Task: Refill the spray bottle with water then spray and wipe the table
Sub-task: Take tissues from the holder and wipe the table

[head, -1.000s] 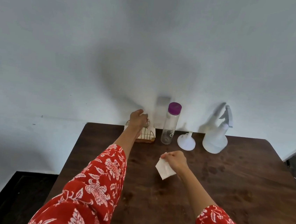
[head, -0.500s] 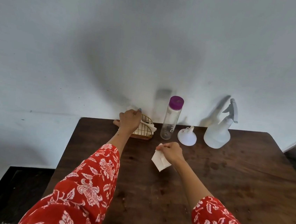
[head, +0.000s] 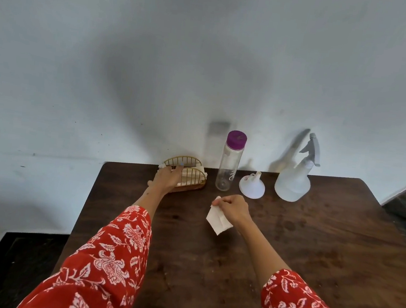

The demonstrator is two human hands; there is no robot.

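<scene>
A translucent white spray bottle (head: 294, 182) stands at the back right of the dark wooden table (head: 311, 253). Left of it sits an upturned white funnel (head: 251, 187), then a clear water bottle with a purple cap (head: 230, 161). My right hand (head: 234, 207) pinches a folded white napkin (head: 216, 218) just above the table's middle. My left hand (head: 166, 179) grips the left end of a gold wire napkin holder (head: 191, 172) at the back left, which holds more napkins.
A pale wall rises directly behind the table. Dark floor shows past the table's left edge and at the far right. The table's front half carries only faint stains.
My left hand came down from the holder's top to its left end. My right hand with the napkin stayed near the table's middle. The camera tilted a little.
</scene>
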